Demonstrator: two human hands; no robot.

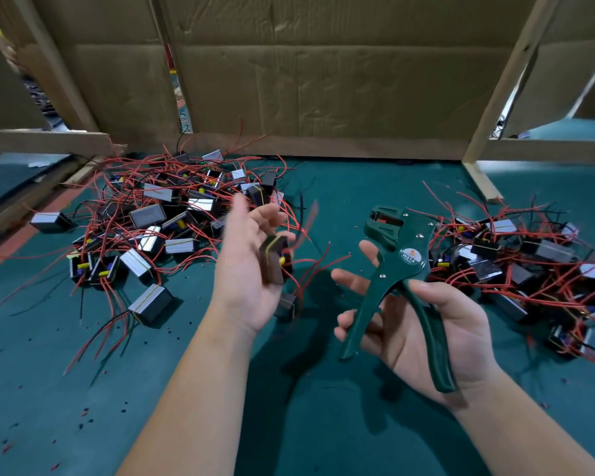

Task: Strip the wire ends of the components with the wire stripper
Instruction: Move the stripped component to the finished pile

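Observation:
My left hand [244, 280] is palm up at the centre and blurred by motion. A small black component [272, 261] with a yellow part and red wires lies against its loosely curled fingers, thumb raised apart. My right hand [426, 331] grips the green wire stripper [406, 266] by its spread handles, jaws pointing up and left, nothing visible in the jaws. The jaws sit a short way right of the held component, apart from it.
A big heap of components [158, 221] with red and black wires lies at the left on the green mat [306, 424]. A second heap [522, 262] lies at the right. Cardboard walls [323, 80] and wooden frame posts [478, 173] stand behind. Bits of stripped insulation dot the mat.

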